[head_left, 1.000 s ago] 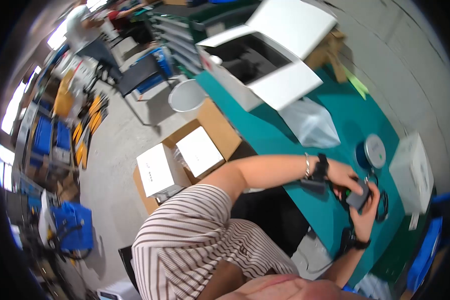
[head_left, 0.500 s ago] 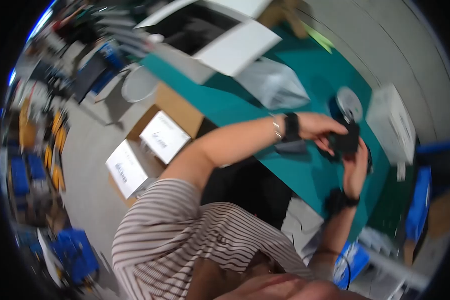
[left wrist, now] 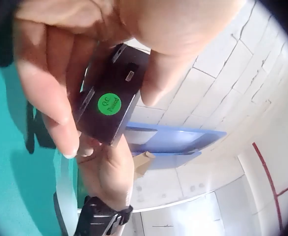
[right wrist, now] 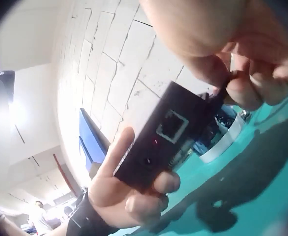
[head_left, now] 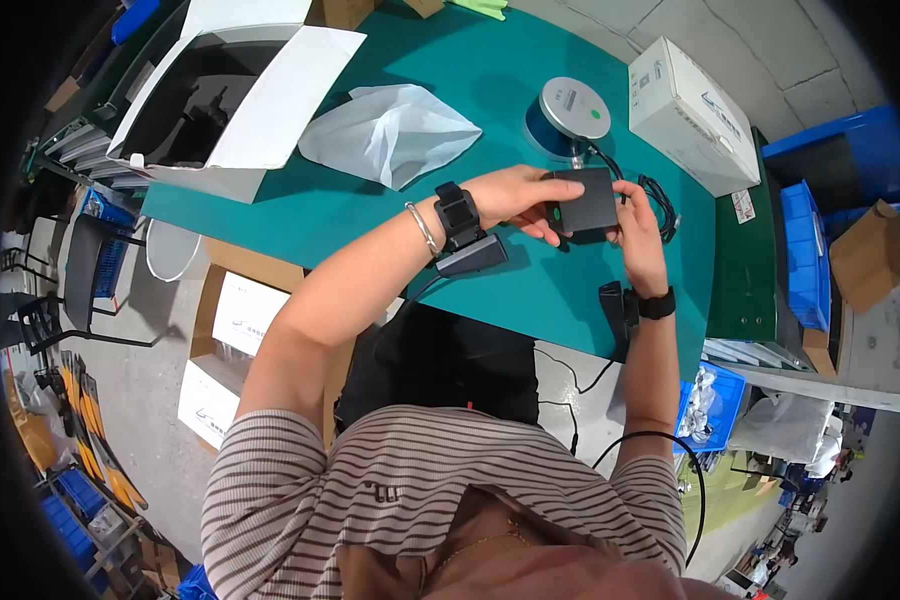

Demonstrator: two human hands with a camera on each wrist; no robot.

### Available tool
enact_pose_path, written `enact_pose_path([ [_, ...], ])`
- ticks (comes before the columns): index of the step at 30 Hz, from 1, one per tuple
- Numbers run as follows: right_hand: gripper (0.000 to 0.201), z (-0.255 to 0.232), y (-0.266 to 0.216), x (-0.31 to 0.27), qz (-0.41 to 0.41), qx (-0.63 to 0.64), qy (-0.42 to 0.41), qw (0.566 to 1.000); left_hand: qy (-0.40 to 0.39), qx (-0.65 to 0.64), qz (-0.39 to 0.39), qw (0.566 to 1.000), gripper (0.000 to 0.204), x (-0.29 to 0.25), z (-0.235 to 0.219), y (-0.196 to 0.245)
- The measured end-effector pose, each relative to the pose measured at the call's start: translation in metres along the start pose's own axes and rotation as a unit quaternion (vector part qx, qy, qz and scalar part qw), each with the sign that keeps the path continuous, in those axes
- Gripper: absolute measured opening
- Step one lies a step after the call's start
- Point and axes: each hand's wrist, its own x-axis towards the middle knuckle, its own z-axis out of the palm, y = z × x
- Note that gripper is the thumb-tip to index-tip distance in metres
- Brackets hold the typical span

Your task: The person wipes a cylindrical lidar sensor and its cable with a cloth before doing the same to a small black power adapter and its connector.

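My left hand (head_left: 515,197) grips a small black box (head_left: 592,208) above the green table (head_left: 380,235), its thumb on top and fingers underneath. A green QC sticker (left wrist: 109,104) marks the box end facing that hand. The opposite end has a square port (right wrist: 172,126) and a tiny red light. Against that end, my right hand (head_left: 640,240) pinches a small dark plug (right wrist: 220,97), partly hidden by the fingers. A black cable (head_left: 662,212) lies coiled beside it. Behind the box stands a round device (head_left: 575,108) with a silver top and dark blue side.
A white carton (head_left: 695,115) stands at the table's back right. A crumpled white bag (head_left: 390,135) lies left of the round device, near an open white box (head_left: 315,75) with black foam. Below left, a cardboard box (head_left: 205,345) on the floor holds white boxes. Blue bins (head_left: 805,255) are at right.
The head view has turned, so the table now appears higher and further left. The black box has been tilted about; my right hand has shifted from holding it to pinching at its end.
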Motion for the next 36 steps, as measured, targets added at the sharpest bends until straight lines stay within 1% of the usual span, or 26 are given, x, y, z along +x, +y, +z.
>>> enact_pose_path([
  [2,0.021,-0.004,-0.005,-0.002,-0.029,-0.13,-0.01,0.991,-0.012,0.047,-0.024,0.999,0.066,0.005,-0.001,-0.006],
  [3,0.021,-0.007,-0.004,-0.005,-0.028,-0.13,-0.01,0.991,-0.026,0.039,-0.043,0.998,0.066,0.007,-0.002,-0.008],
  [4,0.022,-0.009,-0.002,-0.007,-0.024,-0.147,-0.025,0.989,-0.025,0.038,-0.044,0.998,0.066,0.007,-0.003,-0.011],
  [6,0.022,-0.012,-0.001,-0.01,-0.021,-0.173,-0.044,0.984,-0.049,0.056,-0.034,0.997,0.066,0.009,-0.004,-0.015],
  [7,0.023,-0.014,0.001,-0.012,-0.011,-0.199,-0.038,0.979,-0.057,0.069,-0.046,0.995,0.063,0.013,-0.007,-0.016],
  [8,0.024,-0.015,0.003,-0.014,0.0,-0.225,-0.033,0.974,-0.056,0.063,-0.04,0.996,0.063,0.014,-0.008,-0.019],
  [10,0.025,-0.012,0.008,-0.015,0.001,-0.235,-0.027,0.972,-0.067,0.104,-0.025,0.992,0.059,0.015,-0.008,-0.02],
  [12,0.025,-0.007,0.012,-0.015,-0.016,-0.223,0.004,0.975,-0.057,0.116,-0.016,0.992,0.056,0.014,-0.007,-0.019],
  [13,0.025,-0.005,0.014,-0.016,-0.031,-0.263,0.019,0.964,-0.058,0.123,-0.022,0.99,0.056,0.014,-0.007,-0.018],
  [17,0.024,-0.001,0.012,-0.019,-0.048,-0.293,0.022,0.955,-0.058,0.141,-0.026,0.988,0.056,0.01,-0.007,-0.016],
  [19,0.024,-0.004,0.016,-0.019,-0.048,-0.222,-0.002,0.974,-0.057,0.145,-0.028,0.987,0.056,0.01,-0.007,-0.016],
  [20,0.024,-0.006,0.017,-0.025,-0.045,-0.223,-0.004,0.974,-0.06,0.15,-0.019,0.987,0.056,0.011,-0.007,-0.017],
  [21,0.026,-0.002,0.009,-0.03,-0.01,-0.1,0.018,0.995,-0.059,0.156,-0.007,0.986,0.057,0.011,-0.005,-0.018],
  [22,0.027,0.004,0.004,-0.03,0.023,0.025,0.035,0.999,-0.05,0.153,-0.005,0.987,0.057,0.01,-0.004,-0.019],
  [23,0.034,0.008,0.006,-0.031,0.008,0.099,-0.001,0.995,-0.062,0.137,0.001,0.989,0.058,0.01,-0.004,-0.019],
  [25,0.037,0.019,0.001,-0.032,0.011,0.084,-0.017,0.996,-0.08,0.115,0.01,0.99,0.06,0.008,-0.005,-0.019],
  [26,0.04,0.022,-0.001,-0.033,0.013,0.069,-0.016,0.997,-0.076,0.119,0.011,0.99,0.06,0.007,-0.007,-0.02],
  [27,0.045,0.027,-0.003,-0.032,0.034,0.043,0.003,0.999,-0.077,0.113,0.013,0.99,0.06,0.007,-0.007,-0.019],
  [30,0.049,0.04,-0.011,-0.032,0.042,0.039,0.026,0.998,-0.089,0.101,0.024,0.991,0.06,0.01,-0.004,-0.019],
  [32,0.049,0.039,-0.02,-0.032,0.035,0.05,0.048,0.997,-0.066,0.103,0.043,0.992,0.058,0.009,-0.004,-0.016],
  [34,0.047,0.031,-0.036,-0.027,0.012,0.031,-0.01,0.999,-0.067,0.116,0.051,0.99,0.058,0.009,0.0,-0.013],
  [35,0.047,0.029,-0.045,-0.024,-0.024,0.01,-0.009,1.0,-0.054,0.107,0.073,0.99,0.057,0.007,0.003,-0.011],
  [36,0.047,0.023,-0.056,-0.019,-0.027,0.001,-0.015,1.0,-0.036,0.096,0.095,0.99,0.056,0.003,0.005,-0.009],
])
